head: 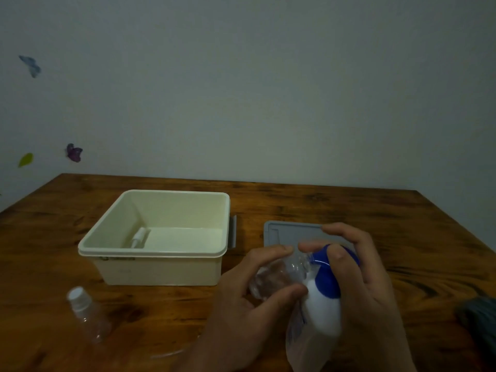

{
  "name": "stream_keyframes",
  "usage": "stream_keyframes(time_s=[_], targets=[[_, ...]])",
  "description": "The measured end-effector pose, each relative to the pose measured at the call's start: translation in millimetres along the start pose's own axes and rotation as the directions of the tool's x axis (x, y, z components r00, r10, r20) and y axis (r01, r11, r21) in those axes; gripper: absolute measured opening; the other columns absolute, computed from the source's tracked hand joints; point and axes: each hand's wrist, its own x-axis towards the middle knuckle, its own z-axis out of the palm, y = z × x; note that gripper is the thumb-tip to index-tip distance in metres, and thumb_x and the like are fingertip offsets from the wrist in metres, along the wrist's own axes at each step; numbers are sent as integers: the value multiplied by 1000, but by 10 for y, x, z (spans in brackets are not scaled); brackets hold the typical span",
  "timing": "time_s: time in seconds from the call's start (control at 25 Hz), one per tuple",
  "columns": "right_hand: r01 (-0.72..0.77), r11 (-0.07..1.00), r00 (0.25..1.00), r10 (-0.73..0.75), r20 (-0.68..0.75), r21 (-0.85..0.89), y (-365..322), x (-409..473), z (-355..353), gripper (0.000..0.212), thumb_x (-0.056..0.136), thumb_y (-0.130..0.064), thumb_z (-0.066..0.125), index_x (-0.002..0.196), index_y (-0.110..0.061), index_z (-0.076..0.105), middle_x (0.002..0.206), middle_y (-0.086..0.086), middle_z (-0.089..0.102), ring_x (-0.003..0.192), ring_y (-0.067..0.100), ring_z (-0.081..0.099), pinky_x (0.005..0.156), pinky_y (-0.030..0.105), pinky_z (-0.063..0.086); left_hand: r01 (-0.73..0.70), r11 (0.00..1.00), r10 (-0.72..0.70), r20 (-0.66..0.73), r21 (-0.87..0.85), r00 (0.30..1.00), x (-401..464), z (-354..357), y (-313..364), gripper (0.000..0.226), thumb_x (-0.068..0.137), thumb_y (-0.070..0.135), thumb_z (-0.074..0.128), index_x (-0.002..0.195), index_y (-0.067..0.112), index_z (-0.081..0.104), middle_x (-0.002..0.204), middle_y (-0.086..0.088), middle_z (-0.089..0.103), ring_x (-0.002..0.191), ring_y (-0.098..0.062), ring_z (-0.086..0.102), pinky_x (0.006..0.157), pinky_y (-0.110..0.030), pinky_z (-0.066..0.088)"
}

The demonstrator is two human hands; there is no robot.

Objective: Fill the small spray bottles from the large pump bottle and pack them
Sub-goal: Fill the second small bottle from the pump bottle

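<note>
The large white pump bottle (320, 315) with a blue pump head (326, 277) stands at the near right of the table. My right hand (359, 277) rests over the pump head, fingers curled round it. My left hand (241, 299) grips a small clear spray bottle (276, 275), tilted with its mouth at the pump's nozzle. Another small clear bottle (90, 315) with a white cap stands at the near left. A white spray part (139, 237) lies inside the cream box (161, 267).
The grey lid (290, 232) lies flat behind my hands, right of the box. A dark object (477, 315) sits at the table's right edge. A thin clear tube (171, 353) lies near the front edge. The wooden table (402, 224) ends at the wall.
</note>
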Motion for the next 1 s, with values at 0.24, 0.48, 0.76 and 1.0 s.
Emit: stream_keyframes(time_s=[0.24,0.48,0.76,1.0], targets=[[67,997,995,-70,-68,-49,63,38,33,34,67,-53,38,82,-30,58,82,-24,66,68,1,63,56,13,48,38,999,-38,0,-3,999,12,22,-17,60,62,44,78,107,69,47,115,49,47,108,21,48,77,1,43],[105,993,995,-104,10,-52,24,33,10,26,73,-44,37,77,-44,63,88,-20,69,81,0,65,68,9,49,29,1000,-29,7,-10,1000,-5,18,-40,56,65,36,78,107,62,53,116,38,55,107,11,55,79,-5,46],[81,994,995,-84,-44,-79,7,4,7,28,70,-56,38,83,-47,61,87,-17,63,69,6,60,54,9,45,26,999,-26,0,-22,1000,12,16,-14,50,65,48,67,108,64,49,116,41,51,107,12,52,79,-4,46],[89,993,995,-92,-30,-76,25,12,26,26,70,-50,37,79,-51,61,88,-19,65,74,6,61,60,12,48,41,999,-41,6,-13,999,13,18,-14,58,67,30,76,108,61,51,115,39,53,107,11,53,79,-6,46]])
